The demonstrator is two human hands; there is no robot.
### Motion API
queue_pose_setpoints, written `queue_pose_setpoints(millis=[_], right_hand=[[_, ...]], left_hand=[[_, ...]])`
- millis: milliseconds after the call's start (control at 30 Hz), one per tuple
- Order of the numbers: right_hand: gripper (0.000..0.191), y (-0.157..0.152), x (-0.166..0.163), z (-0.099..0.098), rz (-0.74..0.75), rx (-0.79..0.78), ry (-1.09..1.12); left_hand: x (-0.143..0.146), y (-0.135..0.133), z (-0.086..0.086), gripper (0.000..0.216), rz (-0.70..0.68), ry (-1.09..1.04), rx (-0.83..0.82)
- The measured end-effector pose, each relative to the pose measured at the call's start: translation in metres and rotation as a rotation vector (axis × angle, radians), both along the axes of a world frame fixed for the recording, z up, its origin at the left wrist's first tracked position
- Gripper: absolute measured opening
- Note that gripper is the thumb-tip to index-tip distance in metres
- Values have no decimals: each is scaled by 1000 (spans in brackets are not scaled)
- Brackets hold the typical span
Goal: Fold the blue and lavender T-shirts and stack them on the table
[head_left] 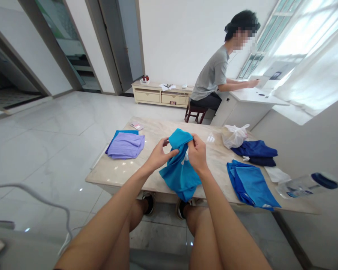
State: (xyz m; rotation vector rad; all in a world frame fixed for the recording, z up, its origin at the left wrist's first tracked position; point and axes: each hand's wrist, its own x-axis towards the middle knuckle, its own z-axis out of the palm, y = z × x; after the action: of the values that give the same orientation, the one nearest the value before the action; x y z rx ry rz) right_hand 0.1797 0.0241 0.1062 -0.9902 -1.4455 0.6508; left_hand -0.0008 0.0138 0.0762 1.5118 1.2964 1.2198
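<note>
A teal-blue cloth garment (180,174) is bunched between my two hands over the front edge of the marble-topped table (154,129). Its lower part hangs loosely past that edge, and a small white mark shows on it. My left hand (161,155) pinches the left side of the gathered upper part, thumb on top. On the other side, my right hand (197,152) grips the upper right edge of the fabric. What kind of garment it is, I cannot make out.
Folded purple cloth (126,145) lies on blue cloth at the left, near a phone (137,126). At the right are folded blue garments (252,183), navy clothing (255,150), a white plastic bag (234,135) and a clear bottle (304,186). Beyond, a person (214,71) sits at a white desk.
</note>
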Motion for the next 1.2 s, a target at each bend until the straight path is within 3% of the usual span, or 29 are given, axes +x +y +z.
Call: queue_pose_setpoints(millis=[67,167,267,433,600,767,833,867,933,1000,1133,1200], right_hand=[[25,1,1,2,-33,25,60],[25,4,7,3,-143,34,96],[25,8,19,0,-267,33,58],[27,10,38,-3,-559,60,49],[30,5,44,-5,-533,59,-92],[29,2,47,-3,-584,75,-109],[30,0,44,-1,-543,80,-115],[32,-1,42,0,-485,75,-130],[33,-6,34,2,-298,55,-183],[32,-10,26,2,-90,40,-250],[27,-14,15,-1,98,40,-343],[25,-13,16,-2,105,36,-370]], left_hand=[[6,2,5,54,-112,-70,-46],[13,5,10,43,-205,-151,-99],[15,8,10,34,-99,-185,-41],[3,10,18,17,213,-151,130],[-11,7,22,12,344,176,385],[-19,7,18,18,363,297,451],[-18,4,18,24,200,313,465],[-16,1,17,37,91,309,461],[-8,-5,16,79,-92,283,418],[0,-10,16,94,-185,260,329],[8,-13,20,25,-256,356,146],[4,-11,21,16,-176,460,107]])
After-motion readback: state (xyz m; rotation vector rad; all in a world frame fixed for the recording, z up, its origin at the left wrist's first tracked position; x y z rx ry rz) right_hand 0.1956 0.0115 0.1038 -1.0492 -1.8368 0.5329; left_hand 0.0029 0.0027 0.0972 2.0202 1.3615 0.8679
